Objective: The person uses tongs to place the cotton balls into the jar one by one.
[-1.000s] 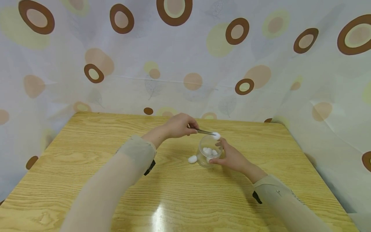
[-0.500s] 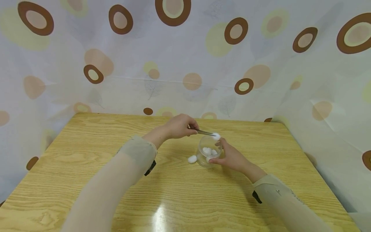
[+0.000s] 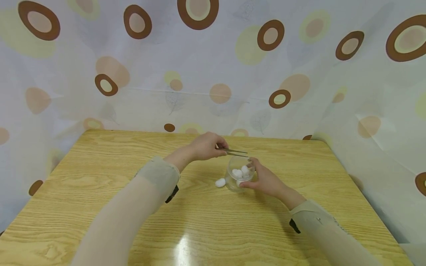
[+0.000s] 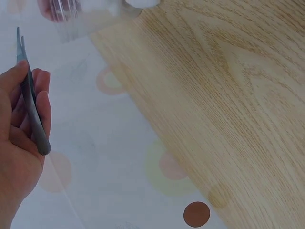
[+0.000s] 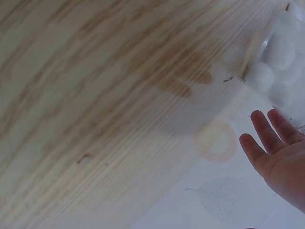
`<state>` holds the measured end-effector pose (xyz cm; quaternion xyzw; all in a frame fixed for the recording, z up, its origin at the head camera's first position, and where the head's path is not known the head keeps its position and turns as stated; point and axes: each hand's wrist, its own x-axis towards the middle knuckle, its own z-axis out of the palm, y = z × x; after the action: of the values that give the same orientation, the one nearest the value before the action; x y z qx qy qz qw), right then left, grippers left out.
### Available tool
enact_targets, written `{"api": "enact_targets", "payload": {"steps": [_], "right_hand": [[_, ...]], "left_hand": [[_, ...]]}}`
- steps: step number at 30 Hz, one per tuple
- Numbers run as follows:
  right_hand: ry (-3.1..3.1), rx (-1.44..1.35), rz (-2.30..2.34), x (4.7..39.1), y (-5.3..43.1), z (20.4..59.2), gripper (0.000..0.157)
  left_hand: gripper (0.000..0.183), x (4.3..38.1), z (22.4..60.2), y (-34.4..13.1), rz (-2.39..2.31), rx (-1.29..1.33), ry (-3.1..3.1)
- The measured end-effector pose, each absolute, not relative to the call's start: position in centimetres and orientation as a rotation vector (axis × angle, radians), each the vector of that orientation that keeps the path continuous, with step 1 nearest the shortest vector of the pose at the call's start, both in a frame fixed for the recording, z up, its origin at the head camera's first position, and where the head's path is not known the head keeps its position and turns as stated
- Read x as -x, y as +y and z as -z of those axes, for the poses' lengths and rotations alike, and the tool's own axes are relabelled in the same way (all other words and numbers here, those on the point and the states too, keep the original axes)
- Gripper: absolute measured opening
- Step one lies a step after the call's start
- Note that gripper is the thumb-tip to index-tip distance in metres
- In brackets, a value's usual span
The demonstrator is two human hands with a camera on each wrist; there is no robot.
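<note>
My left hand (image 3: pixel 205 146) pinches a pair of metal tweezers (image 4: pixel 31 105). Their two tips stand apart just above the rim of a clear jar (image 3: pixel 232 187), with nothing between them. Around the jar's right side, my right hand (image 3: pixel 269 181) grips it with thumb and fingers. Several white cotton balls (image 3: pixel 237 173) lie inside. Another cotton ball (image 3: pixel 220 182) rests on the table, left of the jar. In the right wrist view the jar (image 5: pixel 267 47) is only partly in frame, and cotton balls show through its wall.
The jar stands on a wood-grain table (image 3: pixel 199 229). Behind and beside the table hangs a pale patterned sheet (image 3: pixel 199 66) with brown, peach and yellow shapes. The table's back edge runs a little beyond my hands.
The cotton ball once held in the tweezers has dropped into the jar, and the tweezers' tips have spread. My right hand keeps its grip on the jar.
</note>
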<state>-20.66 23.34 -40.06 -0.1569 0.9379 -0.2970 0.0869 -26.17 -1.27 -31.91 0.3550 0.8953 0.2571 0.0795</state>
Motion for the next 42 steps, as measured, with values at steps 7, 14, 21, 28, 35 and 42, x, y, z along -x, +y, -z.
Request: {"api": "enact_targets", "payload": {"steps": [7, 14, 21, 28, 35, 42], "right_hand": [[2.804, 0.474, 0.876, 20.7, 23.3, 40.1, 0.097], [2.820, 0.473, 0.851, 20.7, 23.3, 40.1, 0.097], [2.819, 0.469, 0.846, 20.7, 23.2, 40.0, 0.097], [2.807, 0.451, 0.849, 20.5, 23.1, 39.8, 0.097], [2.808, 0.447, 0.854, 20.5, 23.2, 40.0, 0.096], [2.807, 0.453, 0.851, 20.5, 23.2, 40.0, 0.097]], "left_hand": [[0.022, 26.2, 32.4, -2.4, -0.795, -1.036, 2.691], [0.023, 26.2, 33.4, -4.3, -0.845, -0.975, 2.676], [0.022, 25.9, 34.4, -6.3, -0.866, -0.943, 2.674], [0.021, 25.5, 35.7, -7.8, -0.848, -0.923, 2.684], [0.017, 24.9, 37.0, -8.2, -0.875, -0.889, 2.636], [0.015, 24.7, 38.5, -8.2, -0.859, -0.878, 2.608]]}}
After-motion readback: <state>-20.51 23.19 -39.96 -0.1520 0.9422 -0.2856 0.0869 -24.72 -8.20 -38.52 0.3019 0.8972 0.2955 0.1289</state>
